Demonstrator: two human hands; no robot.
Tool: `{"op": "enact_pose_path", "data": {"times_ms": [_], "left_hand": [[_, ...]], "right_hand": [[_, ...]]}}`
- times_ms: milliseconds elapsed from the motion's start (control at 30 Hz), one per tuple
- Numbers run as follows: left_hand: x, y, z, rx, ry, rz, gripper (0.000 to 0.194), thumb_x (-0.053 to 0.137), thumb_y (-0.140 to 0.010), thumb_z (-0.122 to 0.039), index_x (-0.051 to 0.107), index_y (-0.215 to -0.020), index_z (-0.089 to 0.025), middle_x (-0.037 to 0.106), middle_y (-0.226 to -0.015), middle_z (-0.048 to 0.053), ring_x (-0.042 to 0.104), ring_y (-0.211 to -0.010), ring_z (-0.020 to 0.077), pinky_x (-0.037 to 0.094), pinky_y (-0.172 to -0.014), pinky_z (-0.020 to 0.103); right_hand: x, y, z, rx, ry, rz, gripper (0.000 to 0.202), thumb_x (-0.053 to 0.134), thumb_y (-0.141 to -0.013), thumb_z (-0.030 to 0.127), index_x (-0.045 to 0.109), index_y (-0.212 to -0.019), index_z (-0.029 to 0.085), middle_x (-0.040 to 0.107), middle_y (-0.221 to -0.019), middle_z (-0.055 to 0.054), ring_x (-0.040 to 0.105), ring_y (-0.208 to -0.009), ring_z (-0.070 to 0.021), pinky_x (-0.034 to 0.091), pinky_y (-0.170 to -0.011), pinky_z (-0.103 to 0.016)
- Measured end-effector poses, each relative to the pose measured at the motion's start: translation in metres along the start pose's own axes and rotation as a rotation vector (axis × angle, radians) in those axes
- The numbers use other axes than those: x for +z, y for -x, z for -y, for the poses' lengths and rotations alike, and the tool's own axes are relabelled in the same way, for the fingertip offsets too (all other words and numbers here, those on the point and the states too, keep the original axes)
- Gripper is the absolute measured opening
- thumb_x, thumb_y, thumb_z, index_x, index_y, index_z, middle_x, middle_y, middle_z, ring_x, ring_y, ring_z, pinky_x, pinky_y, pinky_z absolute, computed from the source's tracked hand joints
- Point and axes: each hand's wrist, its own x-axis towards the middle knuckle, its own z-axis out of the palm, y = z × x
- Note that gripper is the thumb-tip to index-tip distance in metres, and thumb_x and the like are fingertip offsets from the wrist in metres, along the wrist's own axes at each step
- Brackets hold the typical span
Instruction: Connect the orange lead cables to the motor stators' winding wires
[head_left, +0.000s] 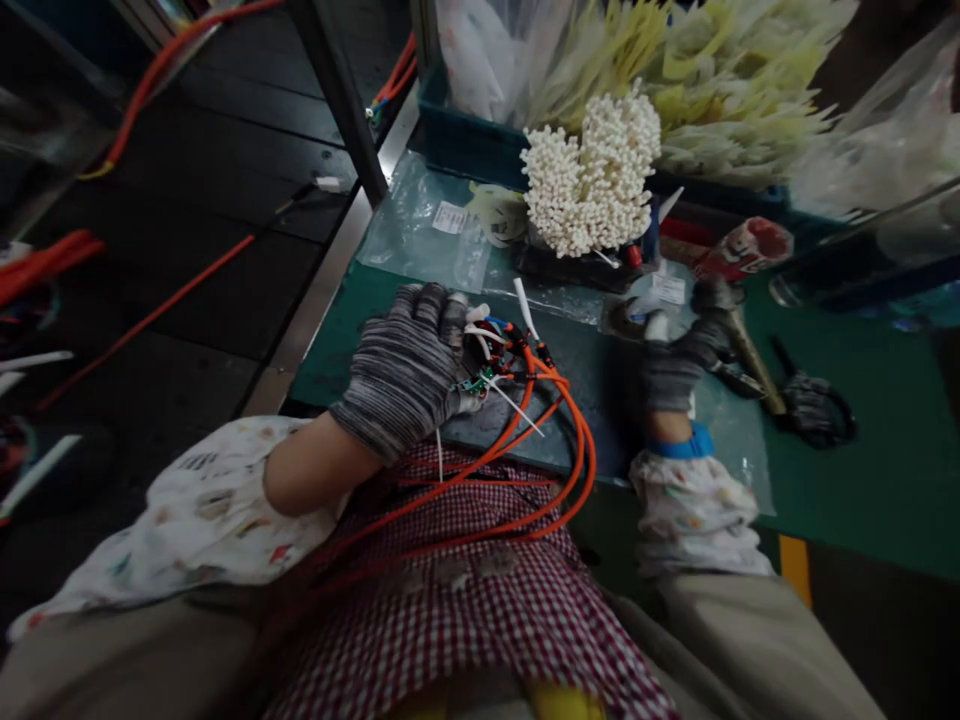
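My left hand [409, 365], in a grey striped glove, is closed around a wired part with a small green circuit board [477, 381]. Thick orange cables [583, 440] loop from the part down over my lap. White cable ties [517, 408] stick out of it, and a white sleeve [525, 308] stands up beside the cable ends. My right hand [675, 365], gloved too, is blurred over the right of the bench, beside a hammer [754, 360] with a wooden handle. Its fingers are too dark and smeared to show whether they hold anything.
A bundle of white knob-ended sticks [589, 180] stands behind the part. Farther back, a teal bin [469, 140] adjoins yellowish strips [742, 90]. A red can-like roll [750, 248] lies at right, near a black-handled tool [817, 410]. Clear plastic bags [420, 225] cover the bench partly.
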Motion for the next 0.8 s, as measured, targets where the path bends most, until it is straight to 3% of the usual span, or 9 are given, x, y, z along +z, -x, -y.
{"op": "enact_pose_path", "data": {"times_ms": [67, 133, 200, 233, 333, 400, 500, 667, 800], "left_hand": [[-0.01, 0.001, -0.005, -0.014, -0.101, 0.091, 0.106, 0.097, -0.085, -0.061, 0.053, -0.164, -0.005, 0.056, -0.168, 0.035, 0.056, -0.152, 0.0603, 0.053, -0.122, 0.073], [-0.015, 0.0, -0.008, -0.026, -0.171, 0.141, 0.106, 0.098, -0.086, -0.056, 0.051, -0.165, -0.003, 0.054, -0.169, 0.035, 0.057, -0.153, 0.0581, 0.054, -0.121, 0.069], [-0.015, -0.001, -0.007, -0.024, -0.181, 0.13, 0.1, 0.092, -0.091, -0.06, 0.052, -0.164, -0.005, 0.056, -0.168, 0.033, 0.059, -0.152, 0.0552, 0.056, -0.12, 0.065], [-0.012, 0.0, -0.005, -0.013, -0.175, 0.105, 0.097, 0.088, -0.093, -0.062, 0.053, -0.164, -0.006, 0.058, -0.167, 0.032, 0.06, -0.151, 0.0538, 0.056, -0.119, 0.064], [-0.001, 0.005, 0.002, 0.029, -0.156, 0.002, 0.083, 0.077, -0.101, -0.062, 0.055, -0.163, -0.01, 0.065, -0.16, 0.028, 0.066, -0.144, 0.0498, 0.058, -0.114, 0.062], [0.007, 0.01, 0.005, 0.042, -0.134, -0.062, 0.071, 0.07, -0.106, -0.055, 0.057, -0.162, -0.013, 0.069, -0.156, 0.025, 0.069, -0.139, 0.0468, 0.059, -0.112, 0.06], [0.016, 0.018, 0.006, 0.038, -0.093, -0.129, 0.063, 0.066, -0.108, -0.05, 0.058, -0.161, -0.017, 0.07, -0.155, 0.022, 0.069, -0.139, 0.0446, 0.059, -0.113, 0.06], [0.023, 0.031, 0.011, 0.065, -0.024, -0.211, 0.075, 0.075, -0.101, -0.063, 0.059, -0.158, -0.018, 0.068, -0.159, 0.021, 0.065, -0.145, 0.0439, 0.053, -0.125, 0.061], [0.026, 0.041, 0.018, 0.068, 0.082, -0.278, 0.086, 0.08, -0.092, -0.077, 0.061, -0.153, -0.019, 0.068, -0.155, 0.019, 0.064, -0.145, 0.0434, 0.052, -0.128, 0.064]], "right_hand": [[-0.018, 0.018, 0.03, -0.066, 0.003, -0.028, 0.055, 0.051, -0.108, 0.041, 0.06, -0.155, 0.013, 0.071, -0.149, -0.027, 0.07, -0.14, -0.0394, 0.05, -0.125, -0.062], [-0.031, 0.039, 0.066, -0.198, 0.043, 0.255, 0.04, 0.046, -0.114, 0.043, 0.079, -0.119, 0.02, 0.084, -0.107, -0.017, 0.081, -0.101, -0.0329, 0.062, -0.094, -0.048], [-0.034, 0.058, 0.101, -0.323, 0.052, 0.492, 0.045, 0.054, -0.114, 0.05, 0.077, -0.085, 0.024, 0.075, -0.071, -0.007, 0.072, -0.067, -0.0246, 0.052, -0.066, -0.036], [-0.032, 0.067, 0.114, -0.374, 0.059, 0.584, 0.047, 0.057, -0.114, 0.051, 0.076, -0.08, 0.025, 0.072, -0.065, -0.005, 0.069, -0.061, -0.0222, 0.046, -0.061, -0.034], [-0.017, 0.084, 0.134, -0.469, 0.092, 0.688, 0.04, 0.056, -0.115, 0.044, 0.084, -0.094, 0.023, 0.079, -0.072, -0.005, 0.071, -0.063, -0.0211, 0.044, -0.06, -0.032], [-0.006, 0.09, 0.132, -0.485, 0.101, 0.691, 0.036, 0.054, -0.114, 0.035, 0.086, -0.106, 0.022, 0.084, -0.08, -0.007, 0.074, -0.07, -0.0226, 0.05, -0.066, -0.032], [0.005, 0.099, 0.122, -0.44, 0.057, 0.673, 0.035, 0.054, -0.109, 0.032, 0.086, -0.103, 0.021, 0.084, -0.081, -0.009, 0.075, -0.073, -0.0243, 0.055, -0.071, -0.033], [0.013, 0.118, 0.117, -0.295, -0.023, 0.6, 0.036, 0.054, -0.105, 0.036, 0.087, -0.104, 0.023, 0.082, -0.082, -0.01, 0.074, -0.073, -0.0265, 0.059, -0.074, -0.038], [0.013, 0.127, 0.12, -0.385, -0.016, 0.568, 0.038, 0.054, -0.105, 0.037, 0.089, -0.109, 0.023, 0.081, -0.076, -0.009, 0.073, -0.066, -0.0263, 0.058, -0.068, -0.038]]}}
